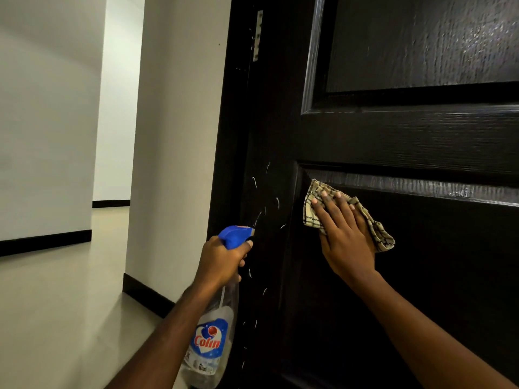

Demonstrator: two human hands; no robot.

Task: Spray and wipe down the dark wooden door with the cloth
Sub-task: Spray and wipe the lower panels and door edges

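While bottle (211,336) stands near-upright, nozzle (236,235) toward door (421,136)

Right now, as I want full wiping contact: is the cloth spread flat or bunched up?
Bunched. The checked cloth lies crumpled in folds under the right hand, which presses it with straight fingers against the door.

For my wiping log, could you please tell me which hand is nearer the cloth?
Right. The right hand presses on the cloth; the left hand, lower left, grips the spray bottle.
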